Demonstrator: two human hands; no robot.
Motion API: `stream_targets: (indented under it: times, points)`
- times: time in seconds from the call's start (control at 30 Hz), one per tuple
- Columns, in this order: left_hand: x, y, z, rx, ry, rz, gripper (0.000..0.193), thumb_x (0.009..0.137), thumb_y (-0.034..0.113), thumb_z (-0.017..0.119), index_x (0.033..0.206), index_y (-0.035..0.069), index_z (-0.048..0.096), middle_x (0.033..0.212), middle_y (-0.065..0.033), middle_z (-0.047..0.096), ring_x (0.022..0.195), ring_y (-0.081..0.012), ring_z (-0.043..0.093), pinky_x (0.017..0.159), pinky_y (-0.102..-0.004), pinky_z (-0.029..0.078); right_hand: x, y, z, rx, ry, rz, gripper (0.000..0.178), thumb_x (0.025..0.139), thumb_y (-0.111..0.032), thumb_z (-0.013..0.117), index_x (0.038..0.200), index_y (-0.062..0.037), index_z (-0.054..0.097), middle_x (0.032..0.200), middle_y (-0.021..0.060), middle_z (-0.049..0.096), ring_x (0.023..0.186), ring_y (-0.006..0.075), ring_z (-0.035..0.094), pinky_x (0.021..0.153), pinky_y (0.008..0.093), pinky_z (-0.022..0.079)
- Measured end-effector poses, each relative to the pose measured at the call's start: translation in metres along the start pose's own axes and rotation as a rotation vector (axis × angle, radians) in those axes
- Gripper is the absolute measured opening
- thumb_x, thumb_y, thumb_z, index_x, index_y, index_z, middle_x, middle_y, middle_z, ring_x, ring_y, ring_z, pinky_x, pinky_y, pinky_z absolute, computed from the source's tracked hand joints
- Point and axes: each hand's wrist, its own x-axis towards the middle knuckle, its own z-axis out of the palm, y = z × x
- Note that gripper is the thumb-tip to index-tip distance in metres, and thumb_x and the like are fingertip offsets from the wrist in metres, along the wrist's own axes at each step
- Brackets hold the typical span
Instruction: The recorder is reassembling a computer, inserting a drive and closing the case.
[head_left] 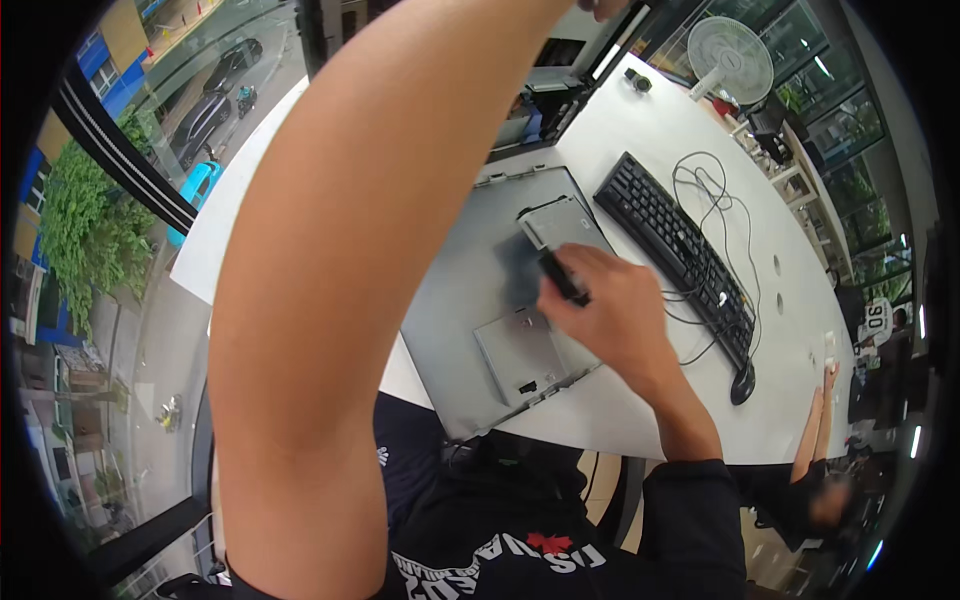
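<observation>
By a white counter (620, 432), a grey metal panel (455, 300) is borne, laid flat, it seems, so that its contents are supported from below. To the panel's right, a black keyboard (680, 250) is set aslant, apparently so that space is left for handwork. On the panel, a lower box (525, 350) is seen towards the near edge, and an upper box (562, 222) towards the far right corner. The left hand (602, 8) is cut off by the top edge; whether its fingers are open or closed cannot be told. By the right hand (625, 315), held over the panel, a black piece (563, 277) is gripped between thumb and fingers, just beside the upper box. It is held towards its lower right end, probably so that the other end is left free. Its long axis is slanted from upper left to lower right, the free end being pointed at the upper box; whether the two touch cannot be told.
</observation>
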Motion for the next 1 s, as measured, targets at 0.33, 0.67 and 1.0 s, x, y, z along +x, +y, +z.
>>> stream_targets:
  times: [0.33, 0.67, 1.0]
  points:
    - [-0.012, -0.005, 0.008, -0.082, 0.353, 0.052, 0.066, 0.080, 0.041, 0.081, 0.136, 0.011, 0.067, 0.146, -0.0156, 0.060, 0.138, -0.0346, 0.054, 0.113, -0.0611, 0.033, 0.045, 0.112, -0.075, 0.281, 0.074, 0.501, 0.026, 0.090, -0.019, 0.072, 0.099, 0.0048, 0.077, 0.073, 0.0106, 0.072, 0.057, 0.0136, 0.066, 0.054, 0.0259, 0.054]
    - [-0.023, -0.013, 0.004, -0.156, 0.298, 0.036, 0.069, 0.079, 0.044, 0.079, 0.138, 0.009, 0.065, 0.147, -0.0153, 0.059, 0.138, -0.0307, 0.054, 0.113, -0.0575, 0.035, 0.005, 0.128, -0.070, 1.066, 0.143, 0.593, 0.026, 0.095, -0.017, 0.068, 0.110, 0.0047, 0.069, 0.096, 0.0122, 0.074, 0.080, 0.0190, 0.074, 0.063, 0.0276, 0.061]
    - [-0.022, -0.008, 0.000, -0.085, 0.270, 0.010, 0.076, 0.086, 0.058, 0.070, 0.138, 0.004, 0.063, 0.146, -0.0179, 0.059, 0.137, -0.0350, 0.053, 0.114, -0.0500, 0.037, -0.043, 0.071, 0.017, 1.802, 0.039, 0.756, 0.033, 0.094, -0.007, 0.065, 0.126, -0.0033, 0.058, 0.118, 0.0155, 0.071, 0.108, 0.0311, 0.072, 0.082, 0.0340, 0.064]
